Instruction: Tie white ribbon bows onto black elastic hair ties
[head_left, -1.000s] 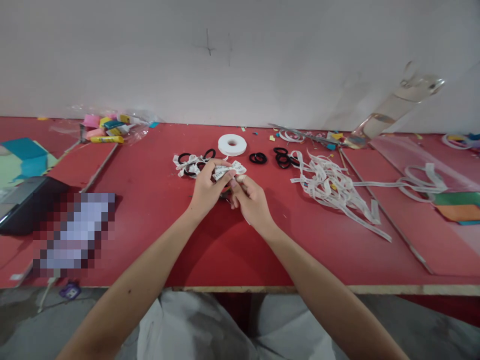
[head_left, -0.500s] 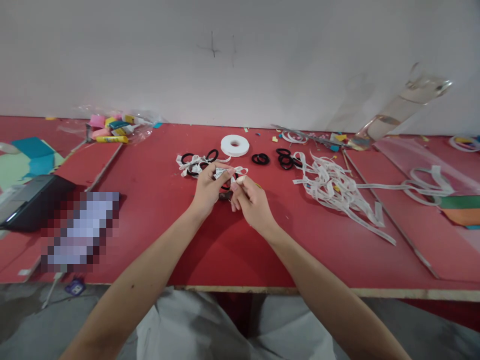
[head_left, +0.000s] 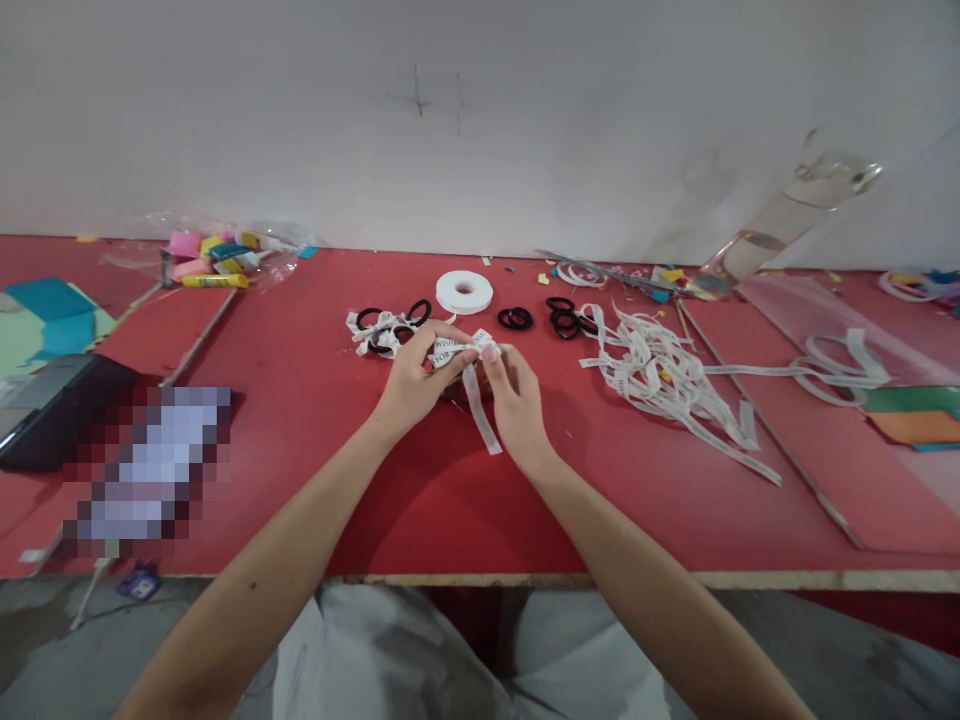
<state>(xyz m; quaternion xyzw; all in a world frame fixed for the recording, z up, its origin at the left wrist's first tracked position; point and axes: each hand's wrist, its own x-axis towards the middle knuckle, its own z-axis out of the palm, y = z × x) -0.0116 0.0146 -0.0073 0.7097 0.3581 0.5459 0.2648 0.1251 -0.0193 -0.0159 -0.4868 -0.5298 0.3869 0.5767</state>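
- pale grey wall stands behind a red tabletop.
- printed white ribbon is at the middle, raised between both hands, its loose tail hanging toward the near side.
- left hand is nearly closed, thumb and fingers pinching the ribbon's left part.
- right hand is curled, thumb and fingertips nipping the ribbon's bunched right end.
- step in hand, as i judge it: gathering or folding the ribbon; the next move calls for a firm left pinch while the right fingers manage the tail.
- a dark object below the fingers is too hidden to name.
- a ribbon roll and black hair ties limit reach on the far side; tangled ribbon lies to the right.
- open red surface runs from the wrists to the near edge, leaving room to pull nearward.
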